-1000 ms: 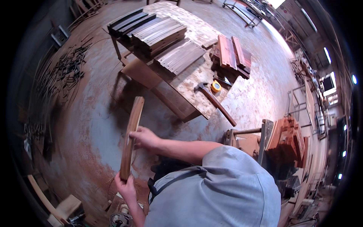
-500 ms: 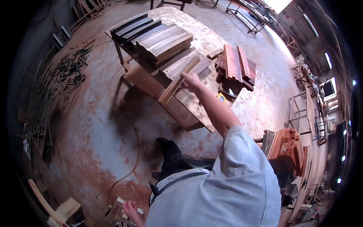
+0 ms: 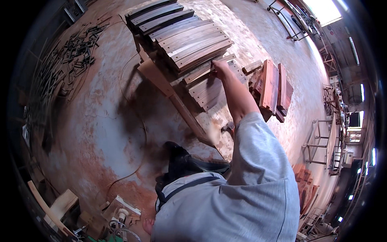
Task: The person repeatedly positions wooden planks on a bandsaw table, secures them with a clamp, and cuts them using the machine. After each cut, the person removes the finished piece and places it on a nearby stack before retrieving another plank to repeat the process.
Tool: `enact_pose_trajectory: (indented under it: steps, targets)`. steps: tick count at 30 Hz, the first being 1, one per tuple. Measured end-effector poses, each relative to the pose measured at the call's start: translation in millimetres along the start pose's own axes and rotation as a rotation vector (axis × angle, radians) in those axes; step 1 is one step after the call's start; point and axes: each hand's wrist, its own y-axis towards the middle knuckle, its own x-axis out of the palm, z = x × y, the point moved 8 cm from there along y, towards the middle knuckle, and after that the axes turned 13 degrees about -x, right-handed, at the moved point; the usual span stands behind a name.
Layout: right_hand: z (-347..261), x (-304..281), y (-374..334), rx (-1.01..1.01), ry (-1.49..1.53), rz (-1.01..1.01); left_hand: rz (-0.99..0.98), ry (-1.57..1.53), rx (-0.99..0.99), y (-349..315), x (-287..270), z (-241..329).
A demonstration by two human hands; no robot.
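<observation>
My right hand reaches over the worktable and is closed on a narrow wooden slat. That slat lies along the near side of a large stack of curved slats, on top of a lower row of pale slats. My left hand barely shows at the lower edge beside my shirt; its fingers are mostly hidden. Near it, a pale wood block stands among offcuts.
Reddish boards are stacked at the table's right. A small dark tool lies by my right forearm. Dark scraps litter the floor at left, and a thin hose crosses it. More reddish wood is behind my right shoulder.
My right hand has moved the slat away from me, from sticking out over the table's near edge to lying beside the large stack. My left hand has slipped mostly out of view.
</observation>
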Motion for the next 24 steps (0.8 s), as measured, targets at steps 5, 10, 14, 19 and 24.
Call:
enact_pose_trajectory:
  steps: [5, 10, 14, 19, 24]
  targets:
    - [-78, -2, -65, -0.047, -0.351, -0.157, 0.072, 0.112, -0.034, -31, 85, 28]
    - [-113, -15, -67, -0.387, -1.015, -0.218, 0.112, 0.081, -0.103, -17, 81, 22]
    - [-142, 13, -111, -1.063, -1.095, -0.39, 0.183, 0.11, 0.018, -7, 71, 8]
    - [-131, 52, -121, -1.222, -1.13, -0.598, 0.042, 0.102, 0.017, -2, 70, 7]
    - [-126, 72, -110, -1.124, -1.152, -0.766, 0.011, 0.096, -0.114, -23, 100, 24]
